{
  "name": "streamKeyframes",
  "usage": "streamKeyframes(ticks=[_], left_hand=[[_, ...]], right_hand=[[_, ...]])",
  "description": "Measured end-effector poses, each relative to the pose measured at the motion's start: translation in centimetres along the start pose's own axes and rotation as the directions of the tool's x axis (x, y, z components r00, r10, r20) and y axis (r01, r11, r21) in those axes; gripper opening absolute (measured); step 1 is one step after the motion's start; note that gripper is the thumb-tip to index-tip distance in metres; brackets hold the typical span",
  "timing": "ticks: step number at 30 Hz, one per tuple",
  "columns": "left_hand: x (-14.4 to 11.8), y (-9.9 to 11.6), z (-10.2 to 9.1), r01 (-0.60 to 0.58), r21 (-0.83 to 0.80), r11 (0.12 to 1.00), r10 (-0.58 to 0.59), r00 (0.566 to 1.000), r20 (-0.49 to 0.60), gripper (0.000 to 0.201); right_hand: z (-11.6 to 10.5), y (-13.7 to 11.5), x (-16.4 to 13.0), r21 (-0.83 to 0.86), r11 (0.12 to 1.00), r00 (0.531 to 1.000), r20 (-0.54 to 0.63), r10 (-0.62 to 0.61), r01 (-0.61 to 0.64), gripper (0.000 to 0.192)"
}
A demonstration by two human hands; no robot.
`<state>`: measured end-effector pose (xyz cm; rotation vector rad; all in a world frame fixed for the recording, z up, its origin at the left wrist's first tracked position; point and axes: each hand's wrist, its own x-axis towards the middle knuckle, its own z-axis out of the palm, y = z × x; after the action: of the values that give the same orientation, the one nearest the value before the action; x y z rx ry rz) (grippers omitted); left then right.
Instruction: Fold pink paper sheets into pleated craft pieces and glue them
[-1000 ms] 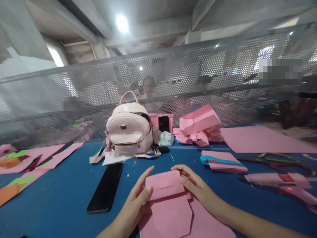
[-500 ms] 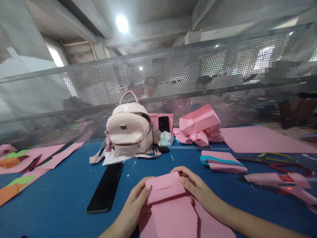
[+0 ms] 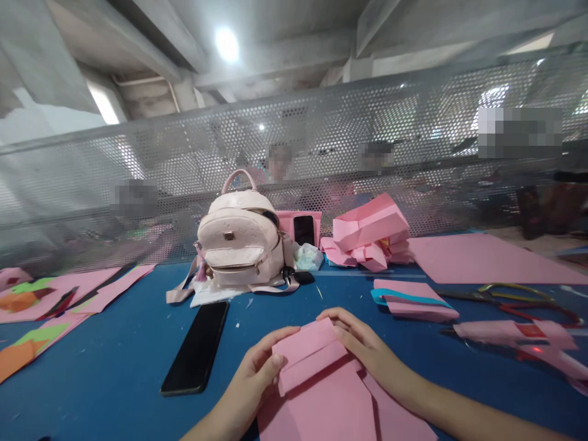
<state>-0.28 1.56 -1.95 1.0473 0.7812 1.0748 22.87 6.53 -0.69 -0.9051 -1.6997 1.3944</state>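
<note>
A pink sheet of paper [image 3: 331, 404] lies on the blue table [image 3: 114, 367] in front of me, its far end folded into a band. My left hand [image 3: 257, 376] pinches the band's left end, thumb on top. My right hand [image 3: 362, 346] holds the band's right end with fingers curled over the far edge. The band sits tilted, its right side raised.
A black phone [image 3: 196, 346] lies left of my hands. Behind it stand a pale pink backpack [image 3: 241, 242], another phone [image 3: 304, 229] and a heap of folded pink paper [image 3: 370, 233]. Scissors [image 3: 514, 297] and pink paper pieces [image 3: 413, 300] lie right; coloured scraps [image 3: 41, 306] left. A perforated metal screen [image 3: 321, 153] backs the table.
The folded band has been turned over further toward me and tilted. The pointed flap seen a second ago is flattened under it. My left fingers curled tighter.
</note>
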Motion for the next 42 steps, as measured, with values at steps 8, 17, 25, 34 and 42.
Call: streamKeyframes(ticks=[8,17,25,34,42], left_hand=[[0.0,-0.8,-0.8,-0.064,0.13,0.989,0.064,0.998,0.009,0.042],[0.0,-0.9,-1.1,-0.105,0.208,0.972,0.108,0.994,-0.006,0.042],[0.1,-0.5,-0.6,-0.045,0.197,0.979,0.051,0.998,-0.023,0.04],[0.0,-0.1,-0.1,-0.026,0.13,0.991,0.029,0.999,-0.025,0.038],[0.2,-0.3,0.1,0.007,0.037,0.999,-0.005,0.998,-0.065,0.042]], right_hand=[[-0.1,-0.3,-0.1,-0.02,1.0,0.999,0.024,-0.024,0.024,0.034],[-0.2,-0.3,-0.1,-0.058,0.997,0.999,0.021,-0.049,0.05,0.038],[-0.1,-0.6,-0.1,-0.051,0.998,0.999,0.032,-0.037,0.038,0.038],[-0.1,0.0,-0.2,-0.017,0.999,0.998,0.049,-0.039,0.04,0.035],[0.0,-0.1,-0.2,0.02,1.0,1.0,0.012,-0.015,0.014,0.034]])
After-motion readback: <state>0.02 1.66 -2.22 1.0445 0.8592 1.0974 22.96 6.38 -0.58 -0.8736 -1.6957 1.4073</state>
